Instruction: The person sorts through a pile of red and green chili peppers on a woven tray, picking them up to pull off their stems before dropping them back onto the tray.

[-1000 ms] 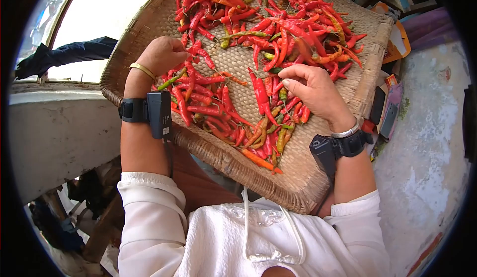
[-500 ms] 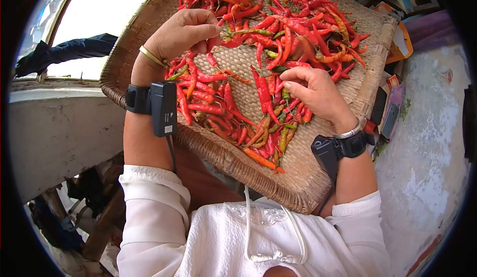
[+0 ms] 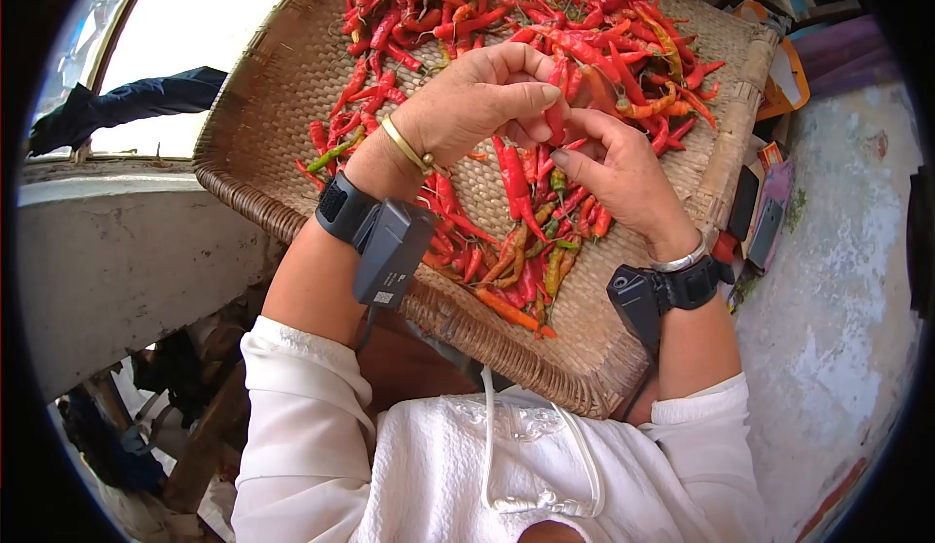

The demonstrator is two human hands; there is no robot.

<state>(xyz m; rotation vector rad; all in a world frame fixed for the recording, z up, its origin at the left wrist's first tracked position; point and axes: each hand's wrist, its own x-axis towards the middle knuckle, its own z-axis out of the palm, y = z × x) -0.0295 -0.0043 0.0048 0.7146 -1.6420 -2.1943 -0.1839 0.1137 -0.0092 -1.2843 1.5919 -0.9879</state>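
Observation:
Over the middle of a woven tray, my left hand (image 3: 492, 100) pinches a red chili pepper (image 3: 557, 95) between thumb and fingers. Close beside it, my right hand (image 3: 623, 173) has thumb and forefinger curled together near that pepper's lower end. A bit of red shows between these right fingertips; I cannot tell what they grip. Below both hands lies a pile of red, orange and greenish chili peppers (image 3: 531, 270). A larger heap of mostly red chili peppers (image 3: 604, 41) spreads across the far side of the tray (image 3: 672, 280).
A window with dark cloth (image 3: 156, 93) on its sill is at the left, above a pale wall (image 3: 127, 270). Past the tray's right edge are a phone-like dark object (image 3: 766, 222) and an orange-edged item (image 3: 787, 80). Wood and clutter (image 3: 205, 436) lie at lower left.
My left hand has moved right from the tray's left part to beside my right hand, bringing a red chili pepper. My right hand has stayed almost in place.

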